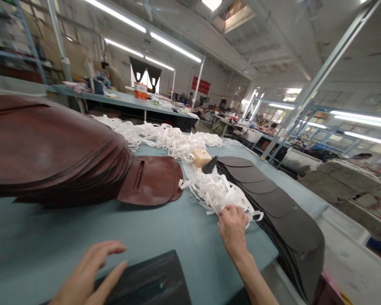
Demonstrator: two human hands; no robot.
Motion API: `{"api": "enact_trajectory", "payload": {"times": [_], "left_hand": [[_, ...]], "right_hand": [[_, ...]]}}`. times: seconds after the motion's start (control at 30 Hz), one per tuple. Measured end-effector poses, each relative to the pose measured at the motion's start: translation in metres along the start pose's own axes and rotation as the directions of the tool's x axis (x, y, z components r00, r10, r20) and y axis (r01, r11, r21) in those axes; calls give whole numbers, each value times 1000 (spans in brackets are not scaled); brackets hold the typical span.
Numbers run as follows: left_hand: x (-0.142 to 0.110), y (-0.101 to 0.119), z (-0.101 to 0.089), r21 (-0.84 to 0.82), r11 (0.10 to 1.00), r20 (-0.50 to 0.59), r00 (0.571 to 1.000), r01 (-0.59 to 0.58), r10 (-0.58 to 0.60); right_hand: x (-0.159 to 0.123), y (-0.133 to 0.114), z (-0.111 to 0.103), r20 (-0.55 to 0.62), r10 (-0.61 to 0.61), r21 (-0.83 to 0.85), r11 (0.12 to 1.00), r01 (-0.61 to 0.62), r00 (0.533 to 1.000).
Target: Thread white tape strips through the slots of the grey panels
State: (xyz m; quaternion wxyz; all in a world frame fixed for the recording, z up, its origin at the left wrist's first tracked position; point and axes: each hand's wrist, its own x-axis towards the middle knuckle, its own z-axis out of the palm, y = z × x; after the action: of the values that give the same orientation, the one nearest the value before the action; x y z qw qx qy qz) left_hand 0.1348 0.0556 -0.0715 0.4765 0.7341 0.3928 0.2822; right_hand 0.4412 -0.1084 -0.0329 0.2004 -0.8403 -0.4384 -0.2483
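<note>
My right hand point(233, 224) reaches to the near edge of a heap of white strips point(216, 190), its fingers curled closed on them; the fingertips are partly hidden. My left hand point(90, 271) hovers at the lower left with thumb and fingers apart, holding nothing. Just beside and beneath it lies a dark leather piece point(152, 279) with a slot-like opening, cut off by the bottom of the view. A yellowish block point(201, 158) and a dark cone-shaped object point(210, 164) stand just behind the heap.
Stacked brown leather pieces point(57, 148) cover the table's left side, one with a slit point(152, 180). Overlapping dark grey pieces point(273, 203) hang over the right edge of the blue-green table point(76, 228). More white strips point(174, 140) lie farther back. A person point(114, 78) is at the far left.
</note>
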Motion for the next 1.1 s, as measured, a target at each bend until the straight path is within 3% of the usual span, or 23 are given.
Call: {"api": "enact_trajectory", "payload": {"times": [0.1, 0.17, 0.23, 0.3, 0.4, 0.47, 0.57, 0.7, 0.83, 0.97, 1.03, 1.1], "left_hand": [[17, 36, 64, -138, 990, 303, 953, 25, 18], [30, 58, 111, -277, 956, 398, 917, 100, 19], [43, 72, 152, -385, 880, 444, 892, 279, -89], [59, 80, 181, -431, 812, 398, 891, 393, -219], [82, 89, 202, -470, 807, 231, 933, 356, -277], [95, 97, 207, -506, 801, 192, 948, 318, -255], [105, 110, 213, -574, 748, 295, 937, 332, -189], [97, 111, 208, -637, 657, 462, 882, 403, -93], [78, 82, 169, -652, 576, 544, 834, 492, -97], [72, 55, 131, -636, 585, 513, 842, 504, -168], [78, 53, 127, -628, 618, 446, 869, 473, -212], [88, 59, 135, -628, 649, 363, 899, 429, -244]], "right_hand": [[-19, -9, 1, 45, -132, 125, 984, 126, 990], [-33, -19, 0, 68, -201, 232, 956, 180, 977], [-43, -27, -2, 96, -258, 317, 924, 216, 962], [-45, -30, -5, 91, -268, 376, 901, 216, 959], [-31, -27, -9, -5, -179, 412, 896, 165, 984], [-14, -22, -8, -107, -115, 399, 905, 148, 988], [13, -17, 2, -182, -109, 307, 938, 162, 977], [35, -8, 30, -29, -173, 118, 977, 175, 984], [37, 9, 54, 87, -133, -22, 991, 135, 987], [32, 19, 60, 102, -128, -55, 989, 134, 987], [30, 17, 60, 91, -139, -58, 988, 144, 986], [27, 12, 59, 74, -149, -60, 986, 154, 986]]}}
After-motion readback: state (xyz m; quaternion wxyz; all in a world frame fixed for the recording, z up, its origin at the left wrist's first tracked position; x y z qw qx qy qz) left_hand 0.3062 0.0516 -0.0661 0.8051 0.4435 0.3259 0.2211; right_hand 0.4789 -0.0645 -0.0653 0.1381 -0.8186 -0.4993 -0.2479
